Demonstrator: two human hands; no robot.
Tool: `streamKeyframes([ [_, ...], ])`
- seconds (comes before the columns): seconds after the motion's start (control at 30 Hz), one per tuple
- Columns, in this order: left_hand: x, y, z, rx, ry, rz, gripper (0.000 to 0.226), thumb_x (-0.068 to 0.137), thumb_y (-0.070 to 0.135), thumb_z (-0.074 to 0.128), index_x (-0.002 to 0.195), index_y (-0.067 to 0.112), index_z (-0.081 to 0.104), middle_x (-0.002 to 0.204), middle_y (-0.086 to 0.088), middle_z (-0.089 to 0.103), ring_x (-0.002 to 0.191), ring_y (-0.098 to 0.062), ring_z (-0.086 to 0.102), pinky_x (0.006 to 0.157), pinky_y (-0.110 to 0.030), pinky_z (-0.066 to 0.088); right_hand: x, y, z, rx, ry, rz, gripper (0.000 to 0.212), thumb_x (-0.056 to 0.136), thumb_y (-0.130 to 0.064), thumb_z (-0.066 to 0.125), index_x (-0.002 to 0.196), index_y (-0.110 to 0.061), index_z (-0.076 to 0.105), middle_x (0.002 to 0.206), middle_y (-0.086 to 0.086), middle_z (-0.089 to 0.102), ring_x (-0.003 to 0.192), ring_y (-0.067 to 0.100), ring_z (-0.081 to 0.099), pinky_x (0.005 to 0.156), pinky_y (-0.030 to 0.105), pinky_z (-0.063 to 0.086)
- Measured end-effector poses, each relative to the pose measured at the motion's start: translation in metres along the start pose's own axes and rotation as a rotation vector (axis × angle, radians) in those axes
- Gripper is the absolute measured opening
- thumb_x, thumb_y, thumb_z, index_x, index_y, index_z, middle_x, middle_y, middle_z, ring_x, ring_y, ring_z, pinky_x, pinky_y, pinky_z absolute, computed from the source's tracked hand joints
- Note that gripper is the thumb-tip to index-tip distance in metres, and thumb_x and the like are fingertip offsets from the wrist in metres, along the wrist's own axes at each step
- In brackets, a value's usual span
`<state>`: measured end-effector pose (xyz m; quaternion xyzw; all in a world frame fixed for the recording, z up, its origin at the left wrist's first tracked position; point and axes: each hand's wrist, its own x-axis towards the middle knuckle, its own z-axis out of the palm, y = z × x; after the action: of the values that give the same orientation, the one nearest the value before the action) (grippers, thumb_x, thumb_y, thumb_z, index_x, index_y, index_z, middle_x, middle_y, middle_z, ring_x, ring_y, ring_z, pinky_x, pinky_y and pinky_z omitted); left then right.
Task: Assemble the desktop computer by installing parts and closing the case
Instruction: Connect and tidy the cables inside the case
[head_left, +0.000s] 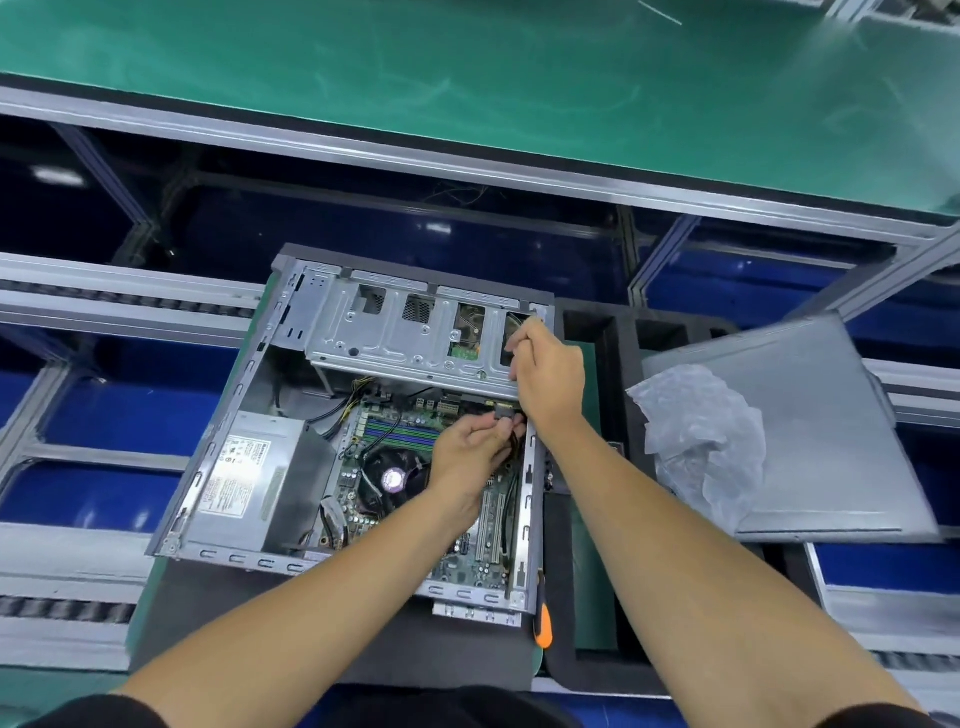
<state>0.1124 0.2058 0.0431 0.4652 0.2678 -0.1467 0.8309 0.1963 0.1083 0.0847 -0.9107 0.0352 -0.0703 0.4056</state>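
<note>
Hands: left hand (467, 457) pinches black connector (503, 413); right hand (545, 374) grips thin cable at ribbed steel drive cage (395, 332).

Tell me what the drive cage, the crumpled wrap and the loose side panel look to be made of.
Drive cage: bare stamped sheet metal, dull silver with punched holes. Crumpled wrap: thin translucent plastic, probably bubble wrap, creased and cloudy. Side panel: flat grey sheet, likely painted metal, matte; blur leaves that uncertain.

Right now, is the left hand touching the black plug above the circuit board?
Touching. The head view shows the left hand pinching the black plug between its fingertips, with no gap visible.
</note>
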Motion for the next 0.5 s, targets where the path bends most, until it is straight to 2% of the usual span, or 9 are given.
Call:
streamKeyframes([
  [0.13,-0.004,-0.011,0.007,-0.112,0.077,-0.033,0.011,0.095,0.005,0.067,0.087,0.01,0.061,0.089,-0.005,0.079,0.084,-0.01,0.075,0.073,-0.019,0.059,0.001,0.003,0.001,-0.019,0.002,0.005,0.03,0.096,-0.006,0.038,0.084,-0.016,0.064,0.057,-0.003,0.063,0.056,0.021,0.061,0.076,0.042,0.052],
  [0.27,-0.002,-0.013,0.009,-0.197,0.092,-0.017,0.01,0.095,0.005,0.065,0.087,0.01,0.062,0.096,-0.011,0.078,0.089,-0.014,0.077,0.078,-0.022,0.061,0.001,0.005,0.002,-0.029,0.01,-0.007,0.03,0.097,-0.004,0.038,0.085,-0.014,0.064,0.06,0.0,0.063,0.059,0.025,0.062,0.082,0.051,0.053],
  [0.5,0.001,-0.011,0.009,-0.179,0.079,-0.004,0.004,0.093,0.007,0.068,0.092,0.01,0.066,0.087,-0.003,0.079,0.083,-0.01,0.076,0.07,-0.018,0.058,0.002,0.005,0.003,-0.081,0.018,-0.035,0.031,0.096,-0.004,0.036,0.085,-0.013,0.063,0.061,0.0,0.062,0.06,0.028,0.059,0.08,0.053,0.052],
])
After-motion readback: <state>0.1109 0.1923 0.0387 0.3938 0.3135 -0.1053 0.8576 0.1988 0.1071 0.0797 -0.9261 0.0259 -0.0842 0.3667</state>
